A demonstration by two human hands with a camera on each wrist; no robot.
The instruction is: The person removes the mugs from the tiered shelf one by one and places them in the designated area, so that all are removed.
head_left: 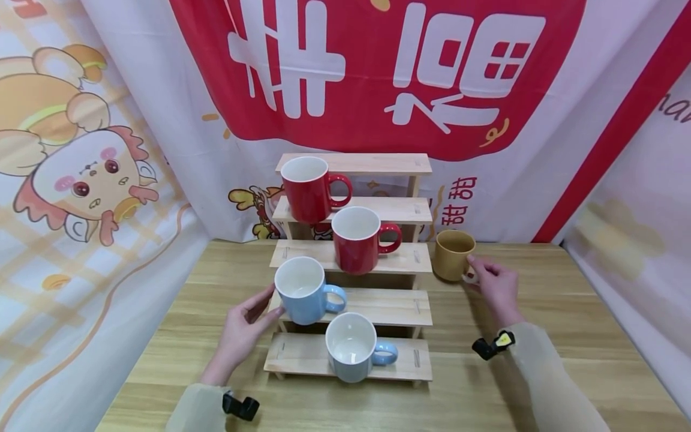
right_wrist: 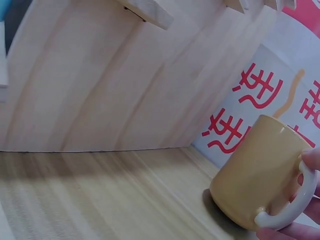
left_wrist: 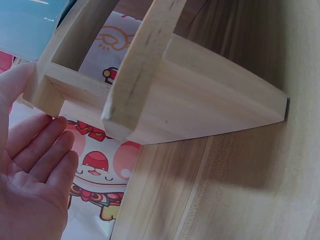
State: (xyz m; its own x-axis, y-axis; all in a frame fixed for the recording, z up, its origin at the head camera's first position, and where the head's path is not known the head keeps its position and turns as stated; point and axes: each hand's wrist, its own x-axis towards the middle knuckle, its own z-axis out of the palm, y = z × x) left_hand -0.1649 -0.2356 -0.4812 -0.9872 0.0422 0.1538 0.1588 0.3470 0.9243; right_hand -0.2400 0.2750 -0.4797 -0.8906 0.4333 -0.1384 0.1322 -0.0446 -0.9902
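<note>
Head view: the yellow mug [head_left: 450,261] is just to the right of the stepped wooden rack [head_left: 388,309], at the desk [head_left: 453,384]; the person's right grip [head_left: 499,288] pinches its white handle [head_left: 471,278]; the left grip [head_left: 243,327] is at the rack's left side, released and holding nothing, close by the upper blue mug [head_left: 302,294]; the step in hand appears to be taking hold of the yellow mug, and the next move probably calls for a sure pinch on that handle and a level lift that does not knock the rack; counted, there are five mugs, one yellow beside the rack, two red and two blue on it; the rack has five tiers, and from the bottom the lower blue mug [head_left: 351,351] sits on the first, the upper blue mug on the second, the lower red mug [head_left: 353,252] on the third, the upper red mug [head_left: 309,201] on the fourth.

Left wrist view: the left grip lies at the end of one rack tier, four fingers extended, the thumb overlapping the board; whether it presses there I cannot tell; one blue mug shows in part above that tier.

Right wrist view: one mug shows, the yellow one, apart from the rack's side panel; the thumb is at the top of the handle, fingers below; a shadow lies by the mug's base, and whether it rests fully on the desk is unclear.
</note>
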